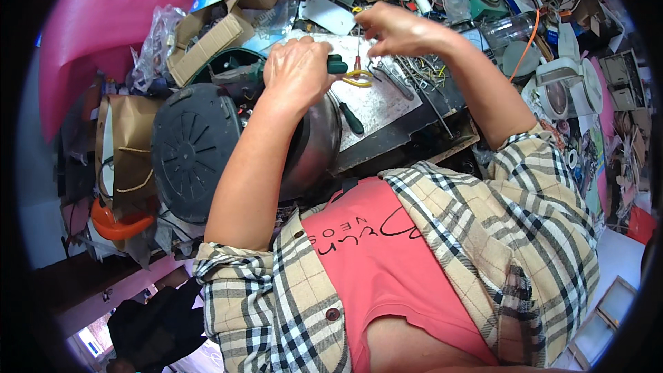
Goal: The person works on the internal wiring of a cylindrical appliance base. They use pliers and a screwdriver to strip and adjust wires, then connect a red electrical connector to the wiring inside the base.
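My left hand (298, 70) is closed around a dark green tool handle (337, 65) above a round metal appliance body (319, 139). My right hand (399, 29) hovers just beyond it with fingertips pinched together over the grey metal plate (376, 100); whether it holds something small I cannot tell. Under the fingers lie yellow-handled pliers (359, 80) and a thin red-handled screwdriver (357, 61). A green-handled screwdriver (351, 119) lies on the plate near the appliance.
A black round ribbed base (190, 152) sits left of the appliance. Loose nails and screws (425, 70) lie on the plate's right side. Cardboard pieces (214, 41), a clear plastic jar (510, 27), an orange cable (530, 38) and white appliances (566, 86) crowd the bench. Pink sheet (103, 21) at far left.
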The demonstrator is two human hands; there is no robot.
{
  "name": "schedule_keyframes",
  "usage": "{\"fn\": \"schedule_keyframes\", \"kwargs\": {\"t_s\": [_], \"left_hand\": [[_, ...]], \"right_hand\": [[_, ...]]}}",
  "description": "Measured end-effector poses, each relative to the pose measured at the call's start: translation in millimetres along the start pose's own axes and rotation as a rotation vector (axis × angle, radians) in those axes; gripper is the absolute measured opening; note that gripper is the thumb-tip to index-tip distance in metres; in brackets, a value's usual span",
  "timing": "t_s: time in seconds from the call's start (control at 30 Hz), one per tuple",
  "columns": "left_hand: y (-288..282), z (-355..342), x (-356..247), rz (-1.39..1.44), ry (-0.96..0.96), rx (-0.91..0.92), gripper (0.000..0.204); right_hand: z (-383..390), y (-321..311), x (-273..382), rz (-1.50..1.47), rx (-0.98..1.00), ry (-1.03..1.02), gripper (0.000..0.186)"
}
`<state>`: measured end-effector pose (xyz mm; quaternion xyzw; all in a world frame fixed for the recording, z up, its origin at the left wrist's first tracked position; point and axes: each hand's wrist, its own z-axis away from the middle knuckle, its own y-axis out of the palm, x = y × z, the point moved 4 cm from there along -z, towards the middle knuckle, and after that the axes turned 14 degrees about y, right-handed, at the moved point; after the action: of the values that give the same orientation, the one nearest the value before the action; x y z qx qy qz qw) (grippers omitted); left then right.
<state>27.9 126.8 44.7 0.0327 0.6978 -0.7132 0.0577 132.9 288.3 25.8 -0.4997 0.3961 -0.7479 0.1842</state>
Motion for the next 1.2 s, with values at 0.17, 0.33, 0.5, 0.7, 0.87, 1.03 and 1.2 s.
{"fn": "schedule_keyframes", "kwargs": {"t_s": [0.17,0.33,0.5,0.7,0.87,1.03,1.2], "left_hand": [[6.3,1.3,-4.1,-0.131,0.022,-0.146,0.026],[10.5,0.5,1.1,-0.154,0.009,-0.201,0.017],[12.9,1.1,2.7,-0.184,0.011,-0.202,0.018],[12.0,-0.8,-0.1,-0.236,0.033,-0.216,0.013],[9.2,-1.7,-1.6,-0.23,0.032,-0.206,0.012],[14.6,3.6,8.1,-0.126,-0.003,-0.211,0.016],[24.4,-2.0,3.3,-0.148,0.022,-0.272,0.014]], "right_hand": [[26.5,-53.5,-61.8,-0.141,-0.209,0.166,0.04],[86.6,-80.5,-102.0,-0.347,-0.476,0.24,0.027],[116.9,-58.3,-141.9,-0.544,-0.554,0.343,0.017],[92.1,35.5,-152.1,0.023,-0.581,0.274,0.013],[50.5,73.8,-144.7,0.317,-0.575,0.411,0.02],[14.3,90.8,-144.8,0.486,-0.414,0.634,0.027],[36.4,77.2,-129.1,0.485,-0.654,0.464,0.021]]}}
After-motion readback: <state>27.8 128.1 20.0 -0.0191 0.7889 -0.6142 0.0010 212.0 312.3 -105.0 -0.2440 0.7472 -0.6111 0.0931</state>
